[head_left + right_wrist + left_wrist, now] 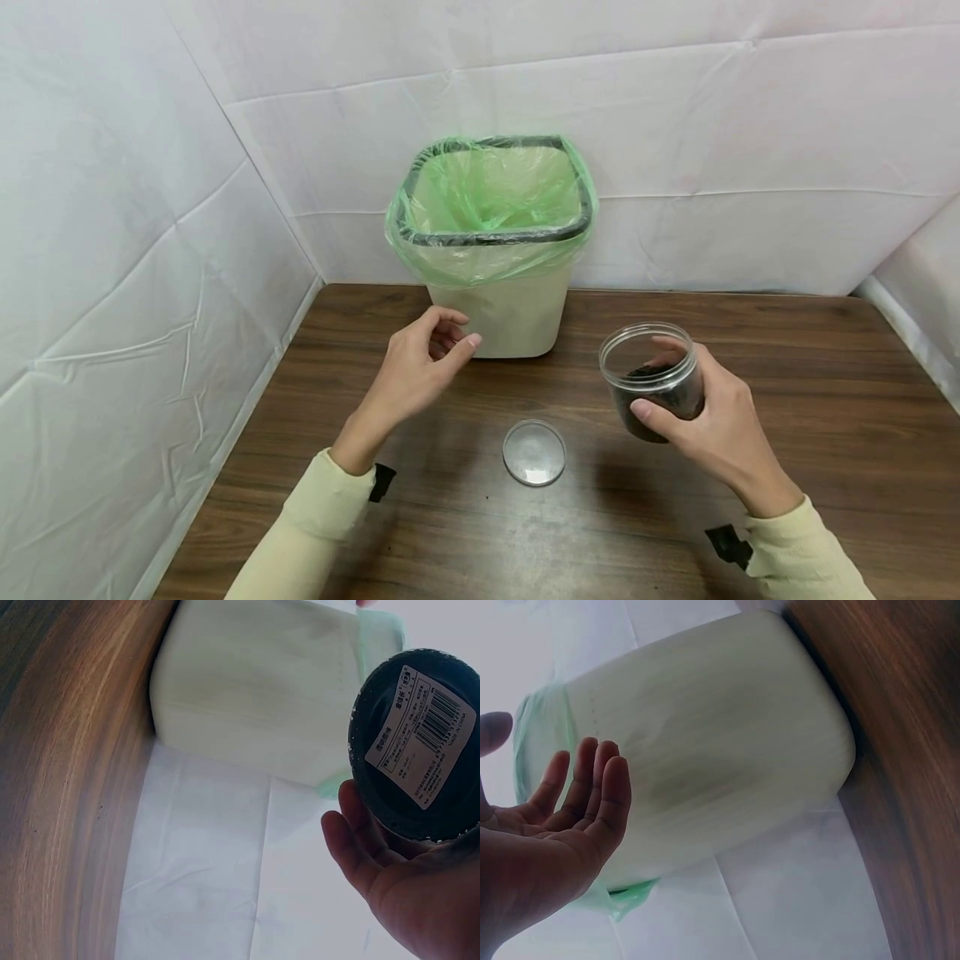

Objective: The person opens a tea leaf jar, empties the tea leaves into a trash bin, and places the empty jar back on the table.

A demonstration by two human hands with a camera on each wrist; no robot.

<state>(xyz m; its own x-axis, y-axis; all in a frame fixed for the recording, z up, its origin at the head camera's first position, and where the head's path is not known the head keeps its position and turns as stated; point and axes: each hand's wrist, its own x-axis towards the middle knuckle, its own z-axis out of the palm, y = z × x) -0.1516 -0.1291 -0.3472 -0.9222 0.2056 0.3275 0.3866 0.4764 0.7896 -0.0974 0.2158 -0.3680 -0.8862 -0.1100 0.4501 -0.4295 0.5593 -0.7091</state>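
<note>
My right hand (723,417) grips a clear, lidless jar (660,383) partly filled with dark, loose material, holding it above the table. In the right wrist view the underside of the jar (416,742) shows a white barcode label. My left hand (420,358) holds nothing; its fingers are loosely bent in front of the trash bin (517,312). The left wrist view shows the same hand (562,817) with the bin's pale side behind it. A round clear lid (534,452) lies on the table between the two hands.
The bin stands at the back of the brown wooden table (465,533), lined with a green plastic bag (487,267) folded over its dark rim. White cloth walls (712,125) enclose the table at the back and sides. A few dark specks lie on the wood.
</note>
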